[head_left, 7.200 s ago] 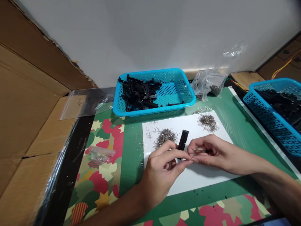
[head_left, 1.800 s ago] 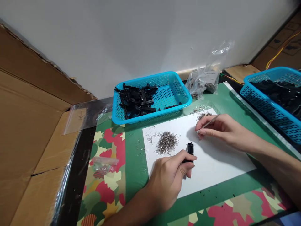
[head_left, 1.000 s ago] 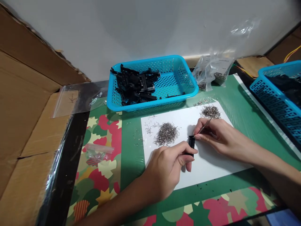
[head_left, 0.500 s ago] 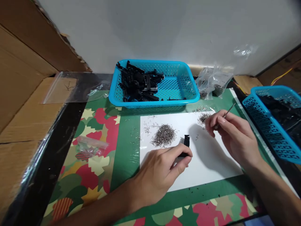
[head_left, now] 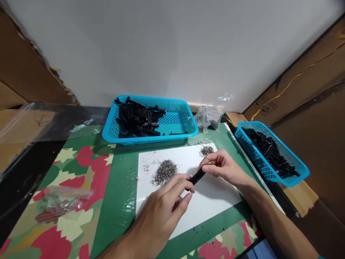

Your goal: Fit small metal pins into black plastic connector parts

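Observation:
A long black plastic part [head_left: 197, 177] lies tilted between my two hands, just above the white sheet [head_left: 212, 190]. My left hand [head_left: 165, 205] is closed around its near end, thumb and fingers pinching it. My right hand [head_left: 223, 167] is closed at the far end, its fingertips touching the part. A thin metal tool [head_left: 210, 161] shows between the right fingers; most of it is hidden, so its exact kind is unclear. Left of the part is a large pile of small bent metal wire pieces [head_left: 165, 172]. A smaller pile of metal pieces [head_left: 207, 150] sits beyond my right hand.
A blue basket [head_left: 151, 141] with black plastic parts stands at the back against the wall [head_left: 161, 54]. Another blue basket [head_left: 289, 181] of black parts is at the right. Clear bags [head_left: 208, 117] stand behind the sheet, and a plastic bag [head_left: 66, 201] lies at left.
My right hand has moved left and down, from beside the black part to its far end. The part is now tilted up to the right. The view has shifted right.

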Available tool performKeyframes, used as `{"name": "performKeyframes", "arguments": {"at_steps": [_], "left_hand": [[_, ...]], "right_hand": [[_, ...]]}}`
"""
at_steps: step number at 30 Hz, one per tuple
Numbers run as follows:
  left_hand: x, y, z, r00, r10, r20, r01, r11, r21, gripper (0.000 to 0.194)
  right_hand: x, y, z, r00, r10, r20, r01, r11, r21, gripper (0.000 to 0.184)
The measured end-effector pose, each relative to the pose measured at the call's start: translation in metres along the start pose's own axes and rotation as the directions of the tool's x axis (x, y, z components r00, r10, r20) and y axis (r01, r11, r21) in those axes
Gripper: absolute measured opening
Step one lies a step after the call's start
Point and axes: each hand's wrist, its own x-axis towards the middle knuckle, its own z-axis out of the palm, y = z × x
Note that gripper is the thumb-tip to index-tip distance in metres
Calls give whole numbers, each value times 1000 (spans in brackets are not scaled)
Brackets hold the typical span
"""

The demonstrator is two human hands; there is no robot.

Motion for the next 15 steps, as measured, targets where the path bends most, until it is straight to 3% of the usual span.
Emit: {"name": "performKeyframes", "arguments": {"at_steps": [3, 6, 8, 11, 13, 15], "left_hand": [[-3, -1, 4, 995, 23, -101, -21, 1000, 17, 31], [-5, -2, 6, 989, 58, -136, -51, 997, 55, 50], [-5, 0, 6, 991, 71, -110, -62, 995, 84, 47], [-5, 3, 4, 997, 55, -51, -49, 994, 101, 31], [-4, 6, 2, 1000, 21, -22, -19, 995, 100, 28], [-3, 7, 1, 1000, -15, -9, 15, 997, 80, 28]], "right_hand": [[-4, -8, -13, 971, -71, -228, 16, 972, -235, 55], [-16, -22, -48, 839, -176, -515, -80, 896, -436, 63], [-27, -32, -82, 737, -232, -635, -167, 848, -503, 58], [-44, -47, -135, 637, -267, -724, -319, 763, -562, 62], [-51, -57, -160, 624, -275, -731, -381, 711, -592, 64], [-53, -67, -172, 634, -302, -712, -401, 659, -637, 64]]}}
